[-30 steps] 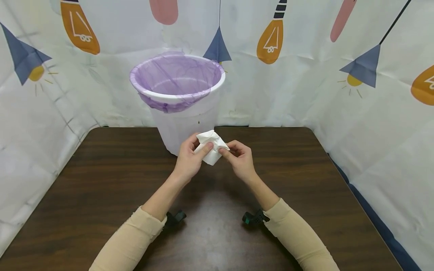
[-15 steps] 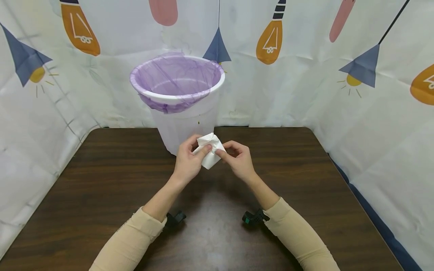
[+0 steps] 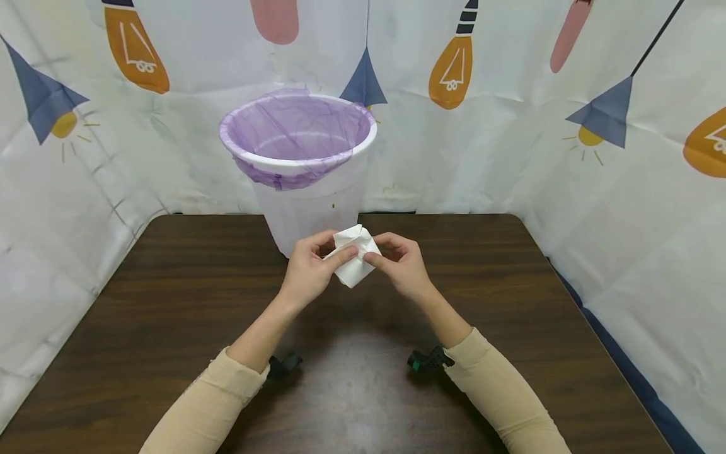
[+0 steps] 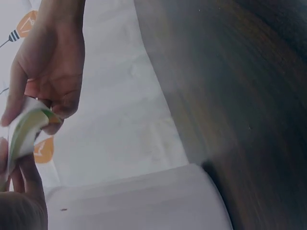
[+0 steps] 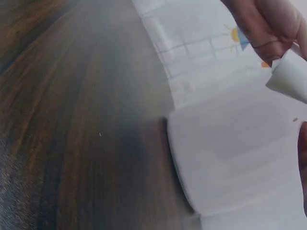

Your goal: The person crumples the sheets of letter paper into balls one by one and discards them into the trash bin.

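Note:
A small piece of white folded paper [image 3: 353,272] is held up in front of the bin, above the table. My left hand [image 3: 308,268] pinches its left side, the thumb lying across the face turned to me. At the right corner, thumb and fingers of my right hand [image 3: 404,263] pinch the edge. Seen from the left wrist, the paper [image 4: 24,132] curves and shows green and pale yellow on one side. The right wrist view catches only part of the white paper [image 5: 291,79]; fingertips behind it are hidden.
Just behind my hands, a white bin [image 3: 309,208] stands on the dark wooden table [image 3: 187,315], lined with a purple bag [image 3: 289,180] folded over its rim. A white printed curtain [image 3: 510,145] surrounds the table at the back and sides.
The paper has been turned slightly and its lower corner now hangs a bit lower. My left hand and forearm have shifted a little leftward; my right hand stays nearly in place.

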